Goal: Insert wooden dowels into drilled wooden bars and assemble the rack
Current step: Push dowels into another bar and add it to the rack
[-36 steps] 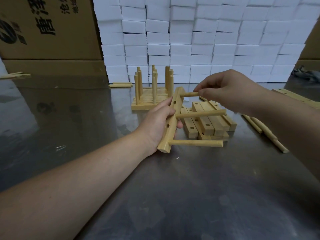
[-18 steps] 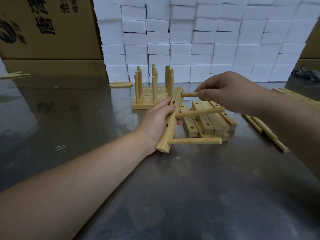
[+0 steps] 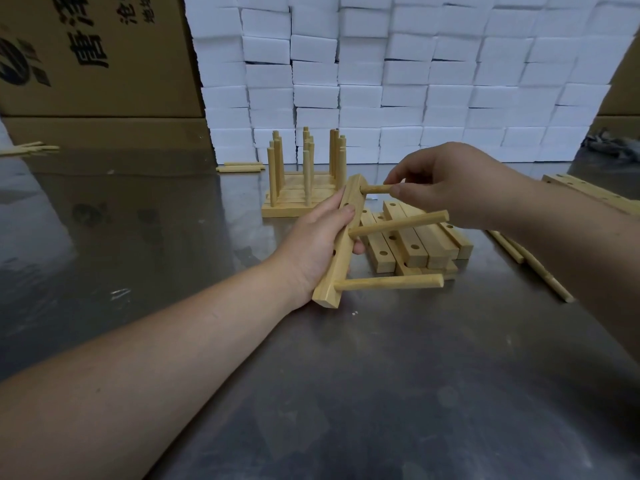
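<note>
Gripping the drilled bar [image 3: 335,268] round its middle with the left hand [image 3: 311,244], fingers curled over it, far end tipped up and away, lifted clear of the steel table [image 3: 346,393]. Pinching the third dowel [image 3: 375,189] with the right hand [image 3: 450,185], between thumb and fingertips, its tip at the hole just beyond the left grip; cannot tell how deep it sits. Two more already seated: the middle dowel [image 3: 398,223] directly under the right-hand pinch, the near dowel [image 3: 388,283] below the left grip, at the bar's near end.

Likely trouble, as a judgement:
- Binding in the hole if pushed askew, since nothing but the pinch steers the free end
- Twisting the bar in the left palm under the push, throwing the hole off line
- Knocking the middle dowel with the right knuckles and levering it loose
- Bruising the hole's rim if forced instead of eased and turned

Room to move:
- Tight beneath the pinch: the stack of drilled bars [image 3: 415,244] close under the projecting dowels
- Tight beyond the left fingertips: the finished rack [image 3: 298,199] with its pegs upright
- Outboard of the right wrist, loose dowels [image 3: 533,268]
- Open towards the body, under both forearms; best to draw back there if needing space
</note>
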`<state>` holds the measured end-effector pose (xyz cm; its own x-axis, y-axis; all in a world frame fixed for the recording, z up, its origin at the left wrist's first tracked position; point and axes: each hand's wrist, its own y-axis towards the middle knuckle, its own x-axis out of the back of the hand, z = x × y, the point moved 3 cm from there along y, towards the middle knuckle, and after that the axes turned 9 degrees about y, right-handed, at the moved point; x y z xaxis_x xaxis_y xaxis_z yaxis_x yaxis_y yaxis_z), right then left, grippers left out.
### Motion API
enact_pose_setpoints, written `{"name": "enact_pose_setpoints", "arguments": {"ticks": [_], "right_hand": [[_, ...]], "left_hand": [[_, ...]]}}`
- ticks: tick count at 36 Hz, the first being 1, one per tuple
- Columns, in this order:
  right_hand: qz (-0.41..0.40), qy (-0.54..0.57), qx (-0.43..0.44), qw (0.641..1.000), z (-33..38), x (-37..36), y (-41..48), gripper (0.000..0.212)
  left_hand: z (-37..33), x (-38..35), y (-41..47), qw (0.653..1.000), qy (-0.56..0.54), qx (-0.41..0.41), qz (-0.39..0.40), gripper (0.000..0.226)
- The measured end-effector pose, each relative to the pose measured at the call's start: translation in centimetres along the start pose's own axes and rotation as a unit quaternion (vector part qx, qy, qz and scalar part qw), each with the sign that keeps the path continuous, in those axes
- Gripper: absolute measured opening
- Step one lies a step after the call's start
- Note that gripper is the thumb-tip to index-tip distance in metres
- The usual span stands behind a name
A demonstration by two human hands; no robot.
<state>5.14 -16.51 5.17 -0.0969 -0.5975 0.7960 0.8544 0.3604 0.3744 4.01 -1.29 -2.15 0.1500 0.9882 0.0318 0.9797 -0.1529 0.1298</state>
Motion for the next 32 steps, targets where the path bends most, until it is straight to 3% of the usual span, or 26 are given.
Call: {"name": "enact_pose_setpoints", "arguments": {"ticks": [15, 25, 32], "right_hand": [[-0.075, -0.162, 0.146, 0.973, 0.90, 0.13, -0.60, 0.019], [-0.082, -0.184, 0.127, 0.971, 0.53, -0.64, -0.78, 0.026], [-0.074, -0.177, 0.138, 0.972, 0.35, -0.64, -0.90, 0.028]], "left_hand": [[0.03, 0.14, 0.06, 0.999, 0.034, -0.003, 0.007, 0.041], [-0.01, 0.10, -0.08, 0.999, 0.039, -0.007, 0.017, 0.040], [-0.24, -0.16, -0.29, 0.993, 0.109, -0.030, 0.024, 0.038]]}}
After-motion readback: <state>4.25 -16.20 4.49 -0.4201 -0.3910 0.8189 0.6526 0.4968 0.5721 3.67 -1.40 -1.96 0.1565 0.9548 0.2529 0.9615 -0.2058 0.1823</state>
